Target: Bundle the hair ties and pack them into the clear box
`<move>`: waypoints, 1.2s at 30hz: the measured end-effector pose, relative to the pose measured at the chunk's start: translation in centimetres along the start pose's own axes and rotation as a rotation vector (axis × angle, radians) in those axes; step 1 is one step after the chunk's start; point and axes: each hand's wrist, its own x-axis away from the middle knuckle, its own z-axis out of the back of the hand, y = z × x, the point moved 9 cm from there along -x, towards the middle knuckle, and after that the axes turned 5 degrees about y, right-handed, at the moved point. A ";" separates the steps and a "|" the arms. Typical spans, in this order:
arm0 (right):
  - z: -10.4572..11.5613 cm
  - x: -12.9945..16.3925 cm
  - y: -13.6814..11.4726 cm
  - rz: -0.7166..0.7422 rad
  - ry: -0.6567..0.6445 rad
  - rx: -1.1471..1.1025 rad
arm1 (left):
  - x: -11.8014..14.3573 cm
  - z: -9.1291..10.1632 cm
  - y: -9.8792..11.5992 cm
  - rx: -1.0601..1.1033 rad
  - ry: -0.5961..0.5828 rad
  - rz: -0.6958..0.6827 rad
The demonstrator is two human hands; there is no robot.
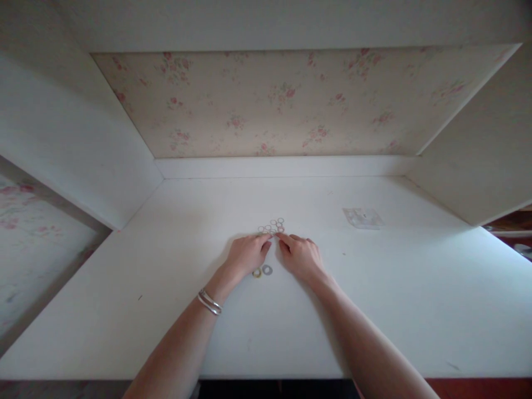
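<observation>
Rings [272,226] touched by both flat, unclenched hands' fingertips [268,237] on table [374,288].

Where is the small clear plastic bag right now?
In the head view the clear plastic bag lies flat on the white table, to the right of the right hand and the cluster of small rings, apart from both.

Head camera looks forward and down (fairly near) at the desk [374,310].

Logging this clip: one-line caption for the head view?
Both hands, left hand and right hand, rest fingertips at a cluster of small rings on a white table.
</observation>
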 end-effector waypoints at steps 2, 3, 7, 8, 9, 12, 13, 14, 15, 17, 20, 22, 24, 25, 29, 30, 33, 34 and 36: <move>-0.1 -0.1 0.0 0.001 0.000 0.010 | 0.2 0.0 0.0 0.019 -0.006 -0.004; -0.2 -0.1 0.0 0.004 -0.003 0.017 | 0.3 0.0 0.0 0.029 -0.007 -0.010; -0.4 -0.5 -0.1 0.013 -0.019 0.023 | 0.5 0.2 -0.2 0.053 0.008 -0.023; -0.4 -0.6 -0.1 0.014 -0.017 0.015 | 0.6 0.3 -0.3 0.060 0.018 -0.027; -0.3 -0.6 0.0 0.015 -0.016 0.004 | 0.6 0.4 -0.3 0.070 0.028 -0.030; -0.2 -0.6 0.2 0.025 -0.029 -0.035 | 1.0 0.8 -0.5 0.115 0.051 -0.025; -0.2 -0.5 0.2 0.032 -0.040 -0.046 | 1.1 1.0 -0.6 0.131 0.057 -0.023; -0.2 -0.4 0.2 0.039 -0.047 -0.053 | 1.3 1.1 -0.7 0.144 0.062 -0.022; -0.2 -0.3 0.1 0.047 -0.050 -0.056 | 1.4 1.3 -0.8 0.150 0.068 -0.022; -0.1 -0.1 -0.1 0.058 -0.046 -0.043 | 1.7 1.6 -1.1 0.144 0.079 -0.020; 0.1 0.2 -0.2 0.065 -0.033 0.000 | 1.9 1.9 -1.8 0.104 0.095 -0.001; 0.2 0.5 -0.2 0.075 -0.029 0.014 | 1.9 2.0 -2.2 0.083 0.108 0.010; 0.2 0.9 -0.3 0.102 -0.040 0.001 | 1.9 2.0 -2.4 0.073 0.117 0.017; 0.1 1.1 -0.4 0.117 -0.050 -0.006 | 1.9 1.9 -2.5 0.074 0.117 0.017; -0.2 1.5 -0.6 0.156 -0.079 0.028 | 1.8 1.6 -2.4 0.079 0.100 0.021; -0.3 1.5 -0.7 0.169 -0.086 0.046 | 1.8 1.6 -2.5 0.077 0.095 0.029; -0.6 1.7 -1.3 0.233 -0.124 0.079 | 1.8 1.5 -2.5 0.059 0.077 0.041; -0.8 1.8 -1.5 0.251 -0.139 0.086 | 1.8 1.5 -2.5 0.052 0.069 0.036; -0.9 2.0 -1.6 0.275 -0.151 0.094 | 1.8 1.4 -2.4 0.039 0.056 0.027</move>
